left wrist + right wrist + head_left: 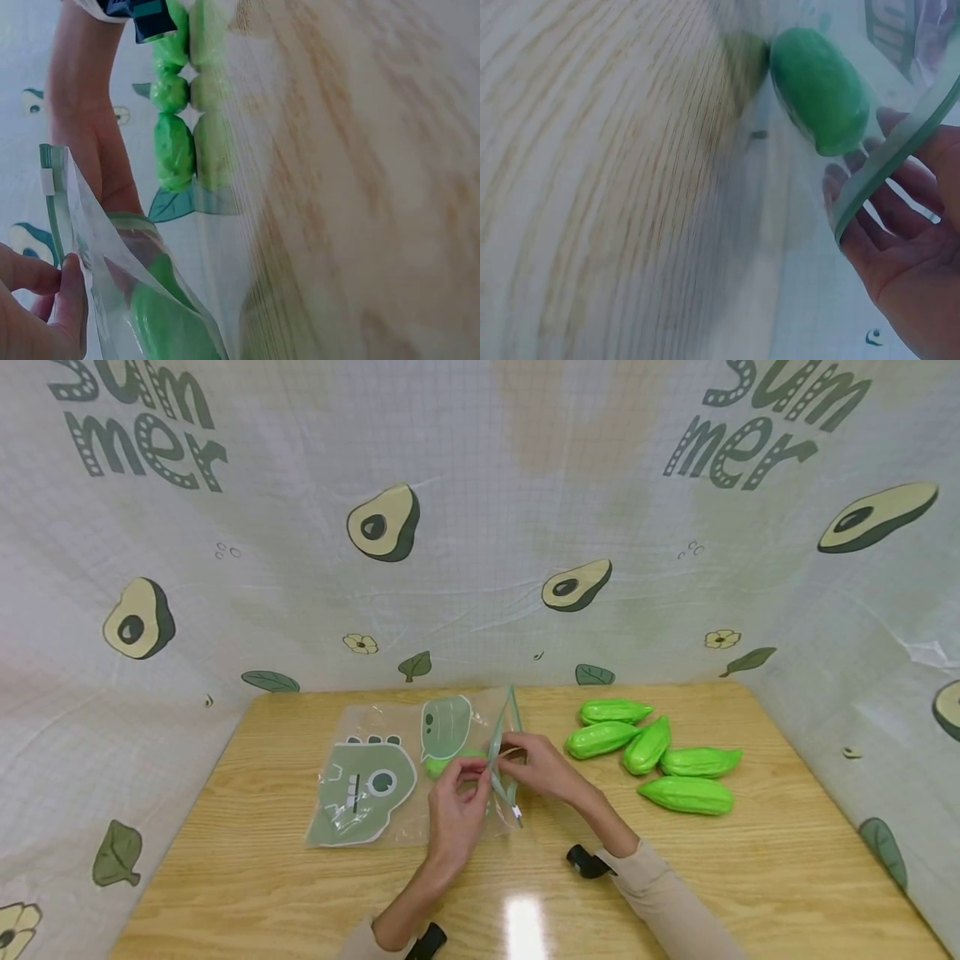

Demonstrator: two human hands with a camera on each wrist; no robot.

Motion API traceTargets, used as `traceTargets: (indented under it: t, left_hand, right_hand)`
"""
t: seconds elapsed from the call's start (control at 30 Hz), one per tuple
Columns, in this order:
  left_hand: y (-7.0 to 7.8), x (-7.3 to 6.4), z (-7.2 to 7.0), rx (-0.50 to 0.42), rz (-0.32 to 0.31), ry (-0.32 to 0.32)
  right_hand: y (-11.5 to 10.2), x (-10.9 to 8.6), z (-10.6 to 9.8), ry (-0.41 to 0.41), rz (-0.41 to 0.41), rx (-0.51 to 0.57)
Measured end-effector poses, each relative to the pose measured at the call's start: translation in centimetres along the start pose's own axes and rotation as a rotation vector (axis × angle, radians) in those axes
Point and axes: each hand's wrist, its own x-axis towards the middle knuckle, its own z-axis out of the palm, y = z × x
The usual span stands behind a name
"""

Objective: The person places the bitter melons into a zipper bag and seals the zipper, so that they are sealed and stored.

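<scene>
A clear zip bag (pixel 360 714) with green monster prints lies on the table, its mouth facing right. One shiny green, melon-like toy vegetable (pixel 817 90) is inside it near the mouth. My left hand (pixel 456 814) pinches the near side of the bag's mouth between thumb and fingers, close to the white slider (pixel 47 182). On the other side of the mouth, my right hand (pixel 543 766) holds the green-edged rim (pixel 892 161), its fingers partly seen through the film. The two sides of the mouth stand apart.
Several more green vegetables (pixel 686 795) with pointed ends lie grouped on the table right of the bag. The wooden table (pixel 270 893) ends at a hanging avocado-print cloth (pixel 480 610) behind. Black wrist cameras (pixel 585 862) sit on both wrists.
</scene>
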Motion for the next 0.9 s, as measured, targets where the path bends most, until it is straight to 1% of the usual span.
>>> traceTargets:
  t: [0.13,0.23,0.33,0.53,0.7,0.9]
  left_hand:
    - [0.2,0.0,-0.1,0.000,-0.028,-0.007]
    - [0.3,0.1,-0.1,0.003,-0.035,-0.010]
    - [0.3,0.1,-0.1,0.004,-0.030,-0.010]
    - [0.4,0.1,-0.2,-0.006,-0.039,-0.011]
    - [0.3,0.1,-0.2,-0.012,-0.030,-0.008]
    - [0.2,0.1,-0.1,-0.020,-0.021,-0.007]
  right_hand:
    - [0.0,-0.4,-0.4,0.030,-0.009,-0.031]
    - [0.1,-0.7,-0.6,0.046,-0.018,-0.045]
    - [0.2,-0.9,-0.9,0.063,-0.024,-0.056]
    - [0.3,-1.4,-1.5,0.089,-0.024,-0.072]
    - [0.4,-1.9,-2.2,0.102,-0.038,-0.112]
    - [0.9,-2.5,-3.0,0.141,-0.061,-0.175]
